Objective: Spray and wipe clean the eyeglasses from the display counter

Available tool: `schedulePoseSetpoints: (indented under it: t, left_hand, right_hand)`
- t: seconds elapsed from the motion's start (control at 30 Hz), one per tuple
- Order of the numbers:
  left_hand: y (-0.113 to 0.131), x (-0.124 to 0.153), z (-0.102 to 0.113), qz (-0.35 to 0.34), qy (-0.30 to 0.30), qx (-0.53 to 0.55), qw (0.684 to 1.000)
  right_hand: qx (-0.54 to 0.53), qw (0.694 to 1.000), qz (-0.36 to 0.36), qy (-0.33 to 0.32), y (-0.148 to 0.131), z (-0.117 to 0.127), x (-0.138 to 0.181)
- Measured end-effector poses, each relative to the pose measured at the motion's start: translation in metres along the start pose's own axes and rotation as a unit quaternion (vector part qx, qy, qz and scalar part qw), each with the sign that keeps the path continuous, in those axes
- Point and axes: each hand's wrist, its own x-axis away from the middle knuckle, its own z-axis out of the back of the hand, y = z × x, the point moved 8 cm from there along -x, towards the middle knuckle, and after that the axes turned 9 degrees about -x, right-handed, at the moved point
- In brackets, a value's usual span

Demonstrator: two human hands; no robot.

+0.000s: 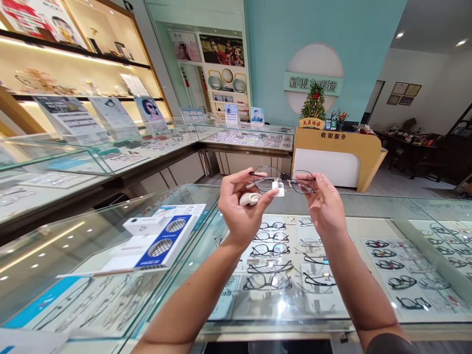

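Thin dark metal glasses [282, 179] hang in the air above the glass counter [110, 221], held up at both ends. The left hand [241, 206] pinches the left lens rim with thumb and forefinger, its other fingers curled around a small white object [250, 198], perhaps a wipe. The right hand [324, 206] grips the right rim at the hinge. A small tag [277, 186] dangles at the bridge. This looks like inspection or cleaning; any further handling calls for a light, steady grip on the frame.
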Motion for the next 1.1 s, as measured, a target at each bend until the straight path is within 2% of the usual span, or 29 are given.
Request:
schedulePoseSetpoints:
  t: [0.17, 0.3, 0.37, 0.43, 0.5, 0.57, 0.67, 0.77, 0.93, 1.03, 1.1]
  left_hand:
    - [0.000, 0.000, 0.000, 0.003, -0.002, -0.006, 1.000]
    - [-0.007, 0.001, -0.003, 0.030, -0.015, 0.001, 0.999]
    - [-0.016, 0.000, -0.004, 0.067, -0.025, 0.030, 0.997]
    - [-0.029, -0.001, -0.008, 0.143, -0.058, 0.090, 0.984]
    - [-0.042, 0.003, -0.021, 0.246, -0.132, 0.173, 0.945]
    - [-0.046, 0.014, -0.038, 0.335, -0.229, 0.249, 0.879]
    - [-0.043, 0.034, -0.054, 0.417, -0.323, 0.313, 0.789]
    - [-0.046, 0.051, -0.061, 0.491, -0.346, 0.337, 0.725]
    - [-0.042, 0.071, -0.068, 0.599, -0.340, 0.388, 0.612]
    - [-0.034, 0.070, -0.071, 0.617, -0.332, 0.419, 0.578]
    - [-0.030, 0.071, -0.073, 0.626, -0.331, 0.426, 0.562]
  right_hand:
    - [0.003, 1.000, 0.002, -0.008, 0.001, 0.001, -0.001]
    - [-0.001, 1.000, 0.005, -0.016, -0.002, 0.000, 0.000]
    - [-0.012, 1.000, 0.004, -0.019, -0.003, 0.000, -0.001]
    - [-0.015, 0.999, 0.003, -0.033, -0.005, -0.002, -0.002]
    - [0.012, 0.997, 0.022, -0.071, -0.009, -0.006, -0.002]
    - [0.080, 0.986, 0.075, -0.122, -0.019, -0.014, 0.002]
    - [0.209, 0.948, 0.168, -0.170, -0.035, -0.028, 0.015]
    - [0.281, 0.916, 0.218, -0.185, -0.044, -0.036, 0.025]
    - [0.354, 0.862, 0.292, -0.214, -0.049, -0.041, 0.032]
    - [0.397, 0.826, 0.331, -0.227, -0.048, -0.042, 0.033]
    - [0.417, 0.814, 0.339, -0.221, -0.047, -0.041, 0.032]
